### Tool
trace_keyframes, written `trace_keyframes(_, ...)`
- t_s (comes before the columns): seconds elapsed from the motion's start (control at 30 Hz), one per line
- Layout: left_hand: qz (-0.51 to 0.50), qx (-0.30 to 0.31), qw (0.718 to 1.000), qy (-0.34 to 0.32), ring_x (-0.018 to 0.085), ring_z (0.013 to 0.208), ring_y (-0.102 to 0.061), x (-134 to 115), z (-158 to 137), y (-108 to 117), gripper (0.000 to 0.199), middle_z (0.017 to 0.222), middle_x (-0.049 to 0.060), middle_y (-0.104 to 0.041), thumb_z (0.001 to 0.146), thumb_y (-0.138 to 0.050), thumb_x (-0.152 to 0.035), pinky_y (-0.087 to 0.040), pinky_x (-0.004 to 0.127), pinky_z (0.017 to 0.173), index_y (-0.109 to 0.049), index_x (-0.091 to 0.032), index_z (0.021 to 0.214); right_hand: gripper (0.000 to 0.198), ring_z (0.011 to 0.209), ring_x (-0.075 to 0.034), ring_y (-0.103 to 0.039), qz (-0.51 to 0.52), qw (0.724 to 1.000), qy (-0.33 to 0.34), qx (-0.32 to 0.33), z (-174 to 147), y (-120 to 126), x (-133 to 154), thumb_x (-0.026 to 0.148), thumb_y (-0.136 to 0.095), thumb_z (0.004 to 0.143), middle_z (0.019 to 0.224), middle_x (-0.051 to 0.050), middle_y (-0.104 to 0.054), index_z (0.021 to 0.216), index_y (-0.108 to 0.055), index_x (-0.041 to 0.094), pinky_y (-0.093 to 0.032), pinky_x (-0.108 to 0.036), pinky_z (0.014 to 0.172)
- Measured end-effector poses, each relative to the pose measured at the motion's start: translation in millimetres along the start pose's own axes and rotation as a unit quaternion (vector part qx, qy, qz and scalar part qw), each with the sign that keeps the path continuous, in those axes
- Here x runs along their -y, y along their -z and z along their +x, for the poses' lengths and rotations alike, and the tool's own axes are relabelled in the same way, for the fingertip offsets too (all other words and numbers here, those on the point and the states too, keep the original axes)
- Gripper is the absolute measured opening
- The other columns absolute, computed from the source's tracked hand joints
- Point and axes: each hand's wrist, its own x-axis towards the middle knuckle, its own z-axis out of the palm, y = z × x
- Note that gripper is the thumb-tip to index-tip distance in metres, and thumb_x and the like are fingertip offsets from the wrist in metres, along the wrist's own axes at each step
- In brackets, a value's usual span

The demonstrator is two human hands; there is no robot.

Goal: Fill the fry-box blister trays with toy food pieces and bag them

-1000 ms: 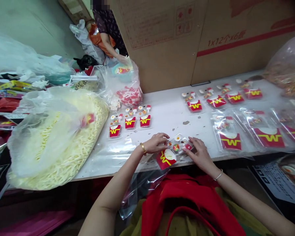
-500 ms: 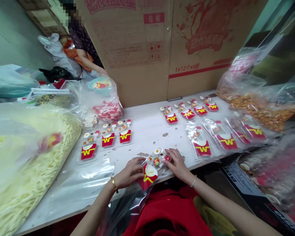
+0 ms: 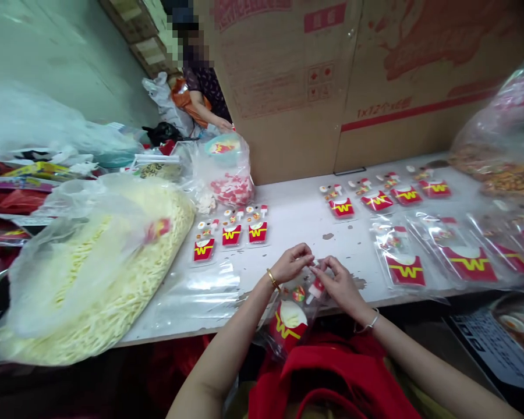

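A clear plastic bag (image 3: 283,347) with a toy food set lies at the table's near edge, its lower end hanging over. Inside show a red fries carton (image 3: 290,326) with a yellow W, small round food pieces and a red-and-white ice-pop-shaped piece (image 3: 317,290). My left hand (image 3: 293,265) has its fingers pinched at the bag's top end. From the other side, my right hand (image 3: 338,285) pinches the same end, thumb and forefinger close to the left fingertips. Exactly what lies between the fingertips is hidden.
Packed sets (image 3: 231,234) lie at left, more (image 3: 378,201) at right. A big bag of pale fries pieces (image 3: 113,279) covers the left side. Flat clear bags (image 3: 201,297) lie beside it. A tall cardboard box (image 3: 288,134) stands behind; a person's arm (image 3: 205,110) reaches in beyond.
My hands have moved from the bag's two sides to its top end, and their fingertips have come together. The view has swung left, showing more of the fries bag.
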Motion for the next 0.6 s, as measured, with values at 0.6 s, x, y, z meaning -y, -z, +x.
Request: trace_keyframes(0.6, 0.411, -0.314, 0.856, -0.005, 0.027, 0.113, -0.049, 15, 22, 30, 0.040, 0.118, 0.013, -0.054, 0.086, -0.054, -0.041, -0.039, 0.042, 0.097, -0.051, -0.018, 0.119, 0.052, 0.100, -0.035, -0.056, -0.154, 0.974, -0.083, -0.144, 59, 206, -35, 0.058, -0.048, 0.083, 0.099, -0.018, -0.062, 0.104, -0.060, 0.012, -0.042, -0.052, 0.090)
